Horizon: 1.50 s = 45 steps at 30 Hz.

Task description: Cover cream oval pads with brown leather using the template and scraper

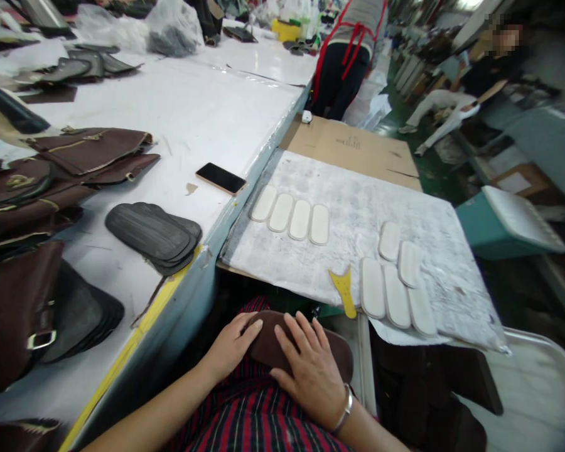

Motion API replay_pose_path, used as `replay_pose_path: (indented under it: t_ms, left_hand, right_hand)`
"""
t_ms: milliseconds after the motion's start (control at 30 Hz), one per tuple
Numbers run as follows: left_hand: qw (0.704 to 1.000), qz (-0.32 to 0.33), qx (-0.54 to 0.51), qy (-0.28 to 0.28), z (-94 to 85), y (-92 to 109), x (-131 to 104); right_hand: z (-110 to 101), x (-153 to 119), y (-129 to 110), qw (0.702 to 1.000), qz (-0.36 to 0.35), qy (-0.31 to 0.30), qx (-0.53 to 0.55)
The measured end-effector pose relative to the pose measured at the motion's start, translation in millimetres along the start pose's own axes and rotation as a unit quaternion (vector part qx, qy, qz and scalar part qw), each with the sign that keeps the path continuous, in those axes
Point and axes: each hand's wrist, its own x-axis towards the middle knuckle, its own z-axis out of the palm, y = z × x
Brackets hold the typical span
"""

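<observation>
To the left of the pale board (351, 210), a stack of dark rounded pieces (145, 235) and a phone (220, 178) are laid on the white table (179, 116). Just off the board's near edge, above the lap, a smooth, dark-brown panel with rounded ends (267, 347) is partly covered by both hands. Its left end is touched by the left hand (228, 348), thumb laid on the upper face; whether the fingers are curled beneath cannot be told. Its middle is pressed by the right hand (313, 376), held palm down and unclenched, fingers slightly spread and pointed towards the board, the wrist ringed by a silver bangle (346, 408). A yellow forked piece (344, 292) is set at the board's near edge, and more white oval pieces (371, 289) are seen on its right part than on its left.
</observation>
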Motion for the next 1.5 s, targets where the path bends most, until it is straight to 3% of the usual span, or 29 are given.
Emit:
replay_pose_path:
  t_ms: [200, 433, 533, 600, 667, 733, 800, 867, 967, 1067, 1167, 1333, 1500]
  left_hand:
    - [1.000, -0.010, 0.023, -0.011, 2.6, -13, 9]
    - [0.999, -0.016, 0.043, -0.028, 0.2, -16, 8]
    - [0.994, -0.002, 0.098, -0.039, -3.7, -12, 9]
    - [0.983, 0.031, 0.178, -0.023, -7.2, -8, 9]
    - [0.954, 0.098, 0.282, 0.030, -8.7, 0, 8]
    - [0.908, 0.185, 0.368, 0.077, -5.3, 11, 7]
    - [0.867, 0.267, 0.416, 0.061, 3.9, 23, 8]
    - [0.840, 0.321, 0.438, -0.004, 16.5, 33, 11]
    - [0.808, 0.356, 0.460, -0.093, 32.7, 38, 16]
    - [0.788, 0.366, 0.479, -0.124, 39.1, 37, 17]
    - [0.782, 0.371, 0.485, -0.123, 40.1, 35, 15]
    - [0.781, 0.371, 0.490, -0.113, 44.1, 32, 10]
    - [0.783, 0.363, 0.493, -0.107, 45.8, 32, 5]
  right_hand:
    - [3, -15, 2, 0.998, -0.054, -0.005, 0.007]
    - [-4, -38, 17, 0.998, -0.016, 0.035, 0.054]
    - [-12, -48, 31, 0.987, 0.074, 0.088, 0.114]
    - [-13, -53, 45, 0.964, 0.163, 0.141, 0.158]
    - [-12, -55, 63, 0.931, 0.238, 0.164, 0.222]
    - [-10, -52, 80, 0.905, 0.272, 0.130, 0.299]
    - [-10, -44, 92, 0.896, 0.261, 0.067, 0.353]
    - [-10, -33, 99, 0.903, 0.222, 0.008, 0.367]
    - [-12, -18, 104, 0.918, 0.157, -0.067, 0.357]
    - [-13, -10, 104, 0.917, 0.110, -0.110, 0.368]
    - [-14, -9, 103, 0.917, 0.085, -0.121, 0.370]
    - [-14, -19, 96, 0.946, 0.081, -0.111, 0.295]
    - [-10, -30, 83, 0.967, 0.108, -0.057, 0.225]
